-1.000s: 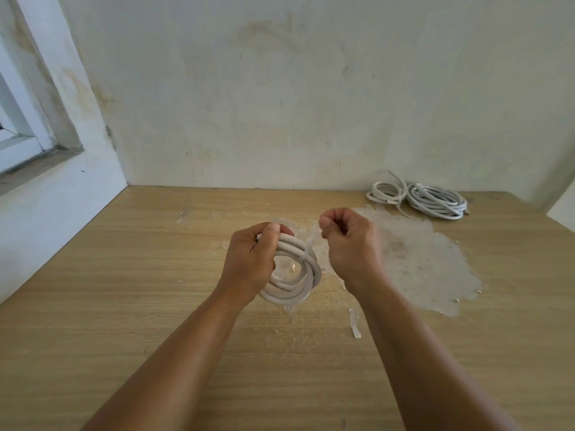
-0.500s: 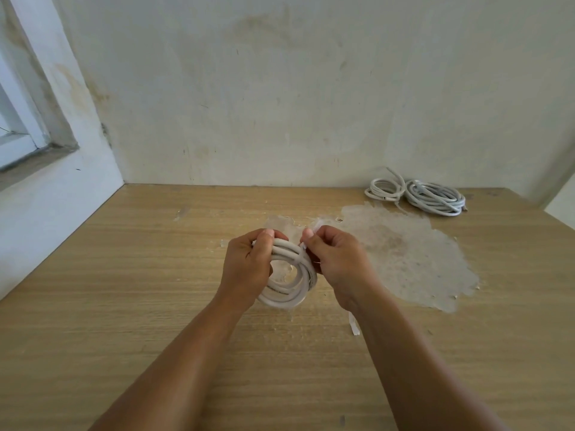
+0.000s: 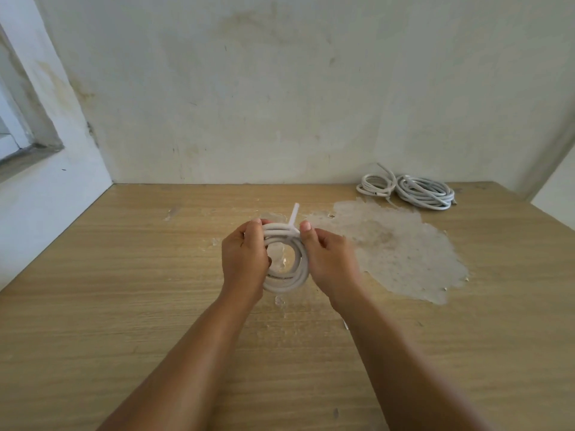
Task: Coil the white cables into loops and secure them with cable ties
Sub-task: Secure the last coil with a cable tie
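White cable coil (image 3: 287,259), held upright above the wooden surface (image 3: 124,306) near the middle of the scene. Left hand (image 3: 244,261), grip wrapped round the coil's left side; right hand (image 3: 329,259), grip pinching the cable tie (image 3: 292,223) where it crosses the top of the loops, its free tail pointing up and away. To seat the tie well, the left grip should likely keep the turns stacked flat while the tail is drawn snug. No containers appear; two other coiled cables (image 3: 407,189) lie on the far right of the surface.
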A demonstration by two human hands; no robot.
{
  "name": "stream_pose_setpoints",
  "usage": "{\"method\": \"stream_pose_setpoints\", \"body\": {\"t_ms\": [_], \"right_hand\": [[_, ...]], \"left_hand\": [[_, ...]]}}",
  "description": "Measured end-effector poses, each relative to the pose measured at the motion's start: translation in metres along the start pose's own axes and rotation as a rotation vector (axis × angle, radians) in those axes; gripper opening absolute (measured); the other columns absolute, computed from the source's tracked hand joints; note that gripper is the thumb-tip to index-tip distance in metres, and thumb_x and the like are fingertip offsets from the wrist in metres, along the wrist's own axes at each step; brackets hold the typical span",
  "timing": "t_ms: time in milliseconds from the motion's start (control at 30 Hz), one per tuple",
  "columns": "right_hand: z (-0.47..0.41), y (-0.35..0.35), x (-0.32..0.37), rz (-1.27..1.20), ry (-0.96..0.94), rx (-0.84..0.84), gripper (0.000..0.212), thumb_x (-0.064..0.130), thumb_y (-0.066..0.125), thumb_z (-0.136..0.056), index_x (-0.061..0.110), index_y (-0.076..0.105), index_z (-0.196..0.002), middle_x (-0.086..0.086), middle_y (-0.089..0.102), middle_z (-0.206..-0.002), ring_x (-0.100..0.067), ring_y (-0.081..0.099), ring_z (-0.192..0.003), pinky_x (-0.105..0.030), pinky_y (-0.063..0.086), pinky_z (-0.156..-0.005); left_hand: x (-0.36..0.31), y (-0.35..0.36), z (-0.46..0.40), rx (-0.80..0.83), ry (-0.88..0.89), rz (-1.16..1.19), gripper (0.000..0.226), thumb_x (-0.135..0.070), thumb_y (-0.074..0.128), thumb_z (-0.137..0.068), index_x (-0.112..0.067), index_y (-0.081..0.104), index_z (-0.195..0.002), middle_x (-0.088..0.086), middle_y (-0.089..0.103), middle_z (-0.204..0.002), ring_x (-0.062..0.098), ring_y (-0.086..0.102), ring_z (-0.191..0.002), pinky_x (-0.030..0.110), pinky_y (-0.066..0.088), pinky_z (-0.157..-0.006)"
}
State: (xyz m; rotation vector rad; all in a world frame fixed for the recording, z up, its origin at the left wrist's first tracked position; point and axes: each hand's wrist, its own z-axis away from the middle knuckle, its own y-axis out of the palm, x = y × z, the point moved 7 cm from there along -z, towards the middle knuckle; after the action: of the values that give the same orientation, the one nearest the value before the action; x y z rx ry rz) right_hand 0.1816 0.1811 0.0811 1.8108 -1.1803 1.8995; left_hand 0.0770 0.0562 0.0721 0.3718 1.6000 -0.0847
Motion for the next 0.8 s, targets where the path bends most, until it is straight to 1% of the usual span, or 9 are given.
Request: {"method": "stream_pose_setpoints", "body": {"t_ms": [33,100,167,233,367,467,633,733,800], "right_hand": [[0.004,0.001,0.003,0.072,-0.070,0.004,0.041,0.054,0.049,-0.102,0.026,0.066,-0.076,0.010,0.057,-0.061,-0.007,0.046,-0.053,-0.022,0.037,-0.053],[0.009,0.002,0.003,0.216,-0.145,-0.004,0.016,0.045,0.058,-0.100,0.033,0.069,-0.104,0.011,0.067,-0.076,-0.003,0.057,-0.064,-0.017,0.040,-0.055],[0.009,-0.001,-0.003,0.279,-0.127,-0.064,0.024,0.036,0.060,-0.100,0.029,0.065,-0.123,0.009,0.071,-0.088,-0.008,0.063,-0.077,-0.022,0.046,-0.062],[0.010,-0.006,-0.008,0.263,-0.111,-0.113,0.025,0.036,0.060,-0.101,0.026,0.066,-0.124,0.008,0.070,-0.088,-0.010,0.063,-0.078,-0.027,0.049,-0.065],[0.012,-0.010,-0.018,0.249,-0.086,-0.045,0.031,0.040,0.055,-0.103,0.029,0.058,-0.132,0.010,0.068,-0.095,-0.005,0.062,-0.079,-0.016,0.041,-0.060],[0.016,-0.017,-0.019,0.342,-0.129,-0.058,0.042,0.043,0.051,-0.103,0.033,0.044,-0.144,0.007,0.060,-0.111,-0.014,0.064,-0.093,-0.027,0.044,-0.075],[0.004,-0.043,-0.019,0.307,-0.113,-0.100,0.021,0.036,0.053,-0.103,0.035,0.059,-0.123,0.006,0.067,-0.077,-0.008,0.063,-0.067,-0.023,0.047,-0.056],[-0.007,-0.053,-0.024,0.189,-0.041,-0.062,0.012,0.031,0.058,-0.099,0.043,0.058,-0.100,-0.001,0.071,-0.071,-0.019,0.070,-0.062,-0.041,0.061,-0.063],[-0.015,-0.058,-0.030,0.148,0.022,-0.047,0.011,0.029,0.059,-0.099,0.039,0.059,-0.102,0.000,0.073,-0.075,-0.015,0.072,-0.060,-0.038,0.062,-0.063]], "left_hand": [[0.000,0.000,0.000,-0.035,-0.012,0.016,0.037,-0.024,0.048,-0.102,-0.018,0.075,-0.077,0.001,0.051,-0.050,0.020,0.042,-0.044,0.031,0.036,-0.046],[-0.002,0.004,0.001,-0.077,-0.033,0.029,0.037,-0.023,0.048,-0.100,-0.019,0.075,-0.074,-0.002,0.052,-0.049,0.019,0.043,-0.044,0.031,0.037,-0.047],[-0.002,0.010,0.004,-0.090,-0.038,0.015,0.039,-0.021,0.048,-0.098,-0.021,0.075,-0.069,-0.005,0.056,-0.048,0.015,0.047,-0.044,0.030,0.040,-0.049],[0.001,0.016,0.004,-0.092,-0.047,0.004,0.040,-0.019,0.047,-0.095,-0.023,0.076,-0.068,-0.005,0.058,-0.050,0.015,0.048,-0.046,0.031,0.040,-0.050],[0.011,0.022,0.002,-0.094,-0.099,0.014,0.036,-0.020,0.045,-0.094,-0.019,0.078,-0.078,-0.005,0.054,-0.050,0.018,0.043,-0.048,0.033,0.039,-0.053],[0.018,0.029,-0.003,-0.131,-0.214,0.070,0.035,-0.024,0.043,-0.096,-0.014,0.074,-0.084,0.002,0.048,-0.057,0.021,0.041,-0.049,0.029,0.037,-0.046],[0.028,0.056,-0.008,-0.046,-0.311,0.089,0.036,-0.040,0.048,-0.102,-0.015,0.069,-0.086,0.001,0.049,-0.059,0.018,0.044,-0.045,0.031,0.041,-0.050],[0.039,0.069,-0.016,0.019,-0.381,0.079,0.043,-0.045,0.047,-0.104,-0.011,0.064,-0.085,0.002,0.047,-0.057,0.015,0.043,-0.039,0.034,0.042,-0.056],[0.043,0.078,-0.022,0.089,-0.416,0.053,0.052,-0.052,0.045,-0.104,-0.008,0.063,-0.083,0.003,0.051,-0.056,0.017,0.047,-0.043,0.036,0.045,-0.059]]}}
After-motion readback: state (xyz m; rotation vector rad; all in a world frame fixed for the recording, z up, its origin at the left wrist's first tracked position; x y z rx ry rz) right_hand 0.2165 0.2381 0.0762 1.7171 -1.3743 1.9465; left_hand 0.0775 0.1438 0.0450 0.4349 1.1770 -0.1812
